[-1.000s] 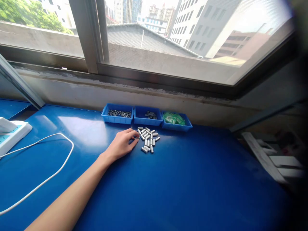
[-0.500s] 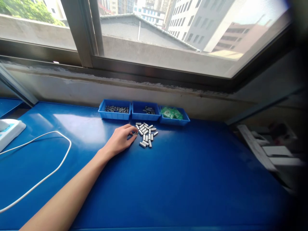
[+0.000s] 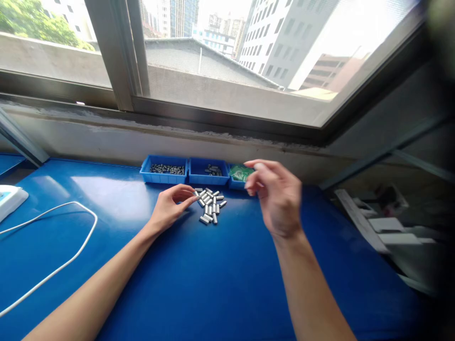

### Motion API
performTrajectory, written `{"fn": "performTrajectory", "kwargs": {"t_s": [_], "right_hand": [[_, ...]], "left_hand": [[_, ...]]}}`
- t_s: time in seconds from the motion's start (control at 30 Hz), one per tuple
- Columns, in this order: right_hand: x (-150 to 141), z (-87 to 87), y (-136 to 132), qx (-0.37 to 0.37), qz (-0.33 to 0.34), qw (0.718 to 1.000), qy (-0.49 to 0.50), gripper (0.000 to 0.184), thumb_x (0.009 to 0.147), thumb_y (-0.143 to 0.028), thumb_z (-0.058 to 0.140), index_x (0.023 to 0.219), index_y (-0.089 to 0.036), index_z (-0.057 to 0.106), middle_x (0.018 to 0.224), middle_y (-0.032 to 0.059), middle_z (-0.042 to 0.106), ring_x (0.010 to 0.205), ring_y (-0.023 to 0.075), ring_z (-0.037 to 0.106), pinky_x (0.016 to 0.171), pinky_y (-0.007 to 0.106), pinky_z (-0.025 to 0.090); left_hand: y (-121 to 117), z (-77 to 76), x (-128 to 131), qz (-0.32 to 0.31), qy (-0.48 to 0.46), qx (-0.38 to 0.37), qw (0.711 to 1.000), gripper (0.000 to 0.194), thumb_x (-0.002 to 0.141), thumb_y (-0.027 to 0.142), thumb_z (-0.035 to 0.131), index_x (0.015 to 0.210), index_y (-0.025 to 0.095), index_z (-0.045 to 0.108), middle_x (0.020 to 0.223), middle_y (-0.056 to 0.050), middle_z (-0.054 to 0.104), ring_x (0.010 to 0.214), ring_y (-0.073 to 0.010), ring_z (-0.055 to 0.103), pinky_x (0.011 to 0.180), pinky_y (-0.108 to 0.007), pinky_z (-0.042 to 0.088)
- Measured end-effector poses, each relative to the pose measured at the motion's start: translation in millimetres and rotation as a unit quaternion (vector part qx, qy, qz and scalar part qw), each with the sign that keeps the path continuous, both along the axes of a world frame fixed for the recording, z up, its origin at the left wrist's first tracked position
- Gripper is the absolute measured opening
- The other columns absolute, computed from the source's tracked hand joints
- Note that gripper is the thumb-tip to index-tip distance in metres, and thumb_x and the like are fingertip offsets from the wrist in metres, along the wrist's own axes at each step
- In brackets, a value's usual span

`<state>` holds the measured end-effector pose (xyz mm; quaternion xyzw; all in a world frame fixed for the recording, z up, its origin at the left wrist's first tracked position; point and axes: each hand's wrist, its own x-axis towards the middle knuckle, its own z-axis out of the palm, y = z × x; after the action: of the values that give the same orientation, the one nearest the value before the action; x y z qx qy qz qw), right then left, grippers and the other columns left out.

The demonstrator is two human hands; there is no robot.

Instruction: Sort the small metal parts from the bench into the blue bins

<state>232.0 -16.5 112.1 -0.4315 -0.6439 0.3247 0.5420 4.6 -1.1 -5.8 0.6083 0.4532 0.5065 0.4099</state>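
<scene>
My left hand (image 3: 174, 204) rests at the left edge of a loose pile of short silver metal cylinders (image 3: 209, 208) on the blue table. Its thumb and index finger close on one metal cylinder (image 3: 198, 196) at the fingertips. To the right of the pile my right hand (image 3: 279, 196) is raised above the table, slightly blurred. Its fingers are half curled and apart, and I see nothing held between them. It hides the right end of the bin with green contents (image 3: 239, 173).
Behind the pile stand a blue bin (image 3: 163, 179) of small dark metal parts and a middle blue bin (image 3: 208, 179) with several metal cylinders. A white cable (image 3: 87, 237) loops across the left, beside a white power strip (image 3: 12, 201). A window (image 3: 231, 111) rises behind the table.
My right hand has come into view, raised to the right of the pile. My left hand stays beside the pile. The whole view has shifted slightly.
</scene>
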Motion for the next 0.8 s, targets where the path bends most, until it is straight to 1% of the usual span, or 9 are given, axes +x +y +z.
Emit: {"fn": "performTrajectory", "kwargs": {"t_s": [0.07, 0.1, 0.2, 0.3, 0.43, 0.53, 0.6, 0.7, 0.8], "right_hand": [[-8, -22.2, 10, -0.071, 0.038, 0.996, -0.028, 0.038, 0.091, -0.051, 0.062, 0.103, -0.016, 0.072, 0.071, 0.0025, 0.066, 0.059, 0.0126, 0.058, 0.055, 0.025, 0.048], [-13, -35.5, 15, -0.114, 0.061, 0.991, -0.036, 0.039, 0.089, -0.051, 0.064, 0.104, -0.016, 0.072, 0.070, 0.0023, 0.067, 0.057, 0.0122, 0.057, 0.052, 0.025, 0.045], [-24, -71.8, 21, -0.187, 0.108, 0.976, -0.019, 0.040, 0.087, -0.052, 0.066, 0.104, -0.017, 0.073, 0.074, 0.0034, 0.070, 0.057, 0.0118, 0.058, 0.053, 0.024, 0.046], [-28, -90.7, 20, -0.223, 0.141, 0.964, 0.037, 0.037, 0.081, -0.049, 0.073, 0.099, -0.016, 0.073, 0.072, 0.0032, 0.070, 0.058, 0.0123, 0.060, 0.056, 0.025, 0.049], [-28, -95.3, 18, -0.245, 0.133, 0.955, 0.101, 0.034, 0.076, -0.043, 0.080, 0.093, -0.015, 0.074, 0.073, 0.0028, 0.070, 0.061, 0.0121, 0.062, 0.060, 0.025, 0.051], [-26, -94.6, 20, -0.264, 0.142, 0.948, 0.104, 0.034, 0.074, -0.042, 0.081, 0.092, -0.014, 0.074, 0.073, 0.0035, 0.070, 0.062, 0.0124, 0.063, 0.060, 0.025, 0.051], [-24, -93.5, 24, -0.259, 0.136, 0.951, 0.101, 0.034, 0.073, -0.041, 0.082, 0.091, -0.013, 0.074, 0.073, 0.0040, 0.071, 0.061, 0.0122, 0.063, 0.060, 0.025, 0.051], [-21, -89.8, 32, -0.229, 0.088, 0.965, 0.087, 0.033, 0.073, -0.042, 0.081, 0.089, -0.014, 0.074, 0.073, 0.0042, 0.072, 0.061, 0.0125, 0.063, 0.061, 0.025, 0.052], [-16, -84.4, 47, -0.210, 0.044, 0.974, 0.073, 0.032, 0.072, -0.042, 0.081, 0.088, -0.015, 0.073, 0.073, 0.0045, 0.072, 0.063, 0.0142, 0.065, 0.062, 0.026, 0.054]], "left_hand": [[0, 1.3, 3, -0.005, -0.041, -0.012, 0.999, 0.034, 0.076, 0.039, 0.082, 0.099, 0.018, 0.070, 0.096, -0.006, 0.077, 0.089, -0.0209, 0.074, 0.084, -0.031, 0.060], [-1, 1.8, 5, -0.009, -0.053, -0.015, 0.998, 0.034, 0.076, 0.039, 0.082, 0.099, 0.017, 0.070, 0.095, -0.006, 0.076, 0.089, -0.0207, 0.074, 0.084, -0.031, 0.060], [-2, 1.9, 9, -0.019, -0.066, -0.018, 0.997, 0.032, 0.077, 0.038, 0.081, 0.097, 0.017, 0.069, 0.095, -0.006, 0.076, 0.087, -0.0199, 0.073, 0.086, -0.032, 0.060], [-4, -0.1, 10, -0.031, -0.065, -0.005, 0.997, 0.029, 0.078, 0.035, 0.081, 0.097, 0.017, 0.070, 0.096, -0.006, 0.076, 0.089, -0.0195, 0.073, 0.088, -0.032, 0.060], [-5, -3.9, 10, -0.050, -0.055, 0.013, 0.997, 0.026, 0.079, 0.033, 0.080, 0.098, 0.017, 0.072, 0.097, -0.005, 0.075, 0.090, -0.0187, 0.072, 0.088, -0.031, 0.060], [-5, -4.8, 10, -0.059, -0.051, 0.010, 0.997, 0.025, 0.081, 0.033, 0.078, 0.099, 0.017, 0.072, 0.097, -0.005, 0.076, 0.090, -0.0186, 0.072, 0.088, -0.031, 0.060], [-5, -4.0, 10, -0.054, -0.048, 0.016, 0.997, 0.026, 0.082, 0.034, 0.077, 0.101, 0.017, 0.071, 0.100, -0.006, 0.076, 0.092, -0.0194, 0.072, 0.090, -0.032, 0.059], [-5, -1.4, 11, -0.032, -0.014, 0.039, 0.999, 0.025, 0.085, 0.036, 0.073, 0.102, 0.018, 0.071, 0.103, -0.005, 0.075, 0.094, -0.0196, 0.072, 0.091, -0.032, 0.058], [-4, 1.0, 11, -0.022, 0.052, 0.045, 0.997, 0.021, 0.090, 0.036, 0.066, 0.101, 0.019, 0.072, 0.099, -0.004, 0.075, 0.088, -0.0180, 0.071, 0.083, -0.029, 0.057]]}}
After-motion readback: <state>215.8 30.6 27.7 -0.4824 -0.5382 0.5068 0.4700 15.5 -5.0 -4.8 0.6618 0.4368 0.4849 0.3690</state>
